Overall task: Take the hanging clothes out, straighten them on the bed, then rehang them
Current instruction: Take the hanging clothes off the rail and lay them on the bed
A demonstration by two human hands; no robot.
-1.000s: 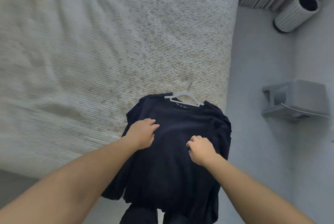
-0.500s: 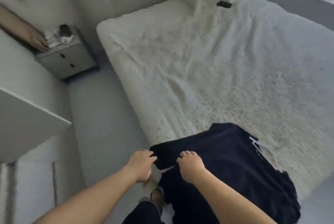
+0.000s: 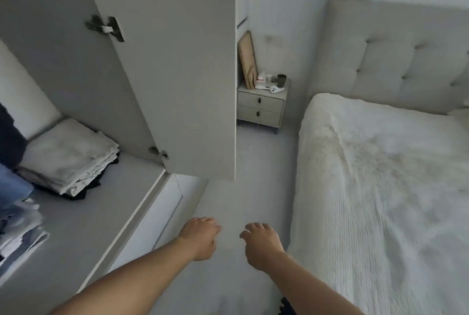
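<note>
Both the left hand (image 3: 200,239) and right hand (image 3: 262,245) hang loosely curled, holding nothing. No garment lies on the visible bed (image 3: 380,200). The wardrobe (image 3: 162,60) stands open; rehanging appears unfinished.

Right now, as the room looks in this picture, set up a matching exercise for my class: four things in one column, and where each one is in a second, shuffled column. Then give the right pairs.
Things
1. folded pale linens
2. nightstand
3. left hand
4. wardrobe door

Places
A. between the wardrobe and the bed, against the wall
B. standing open, hinges showing
C. over the floor, holding nothing, beside the right hand
D. stacked on the wardrobe shelf

Pairs: 1-D, 2-A, 3-C, 4-B
</note>
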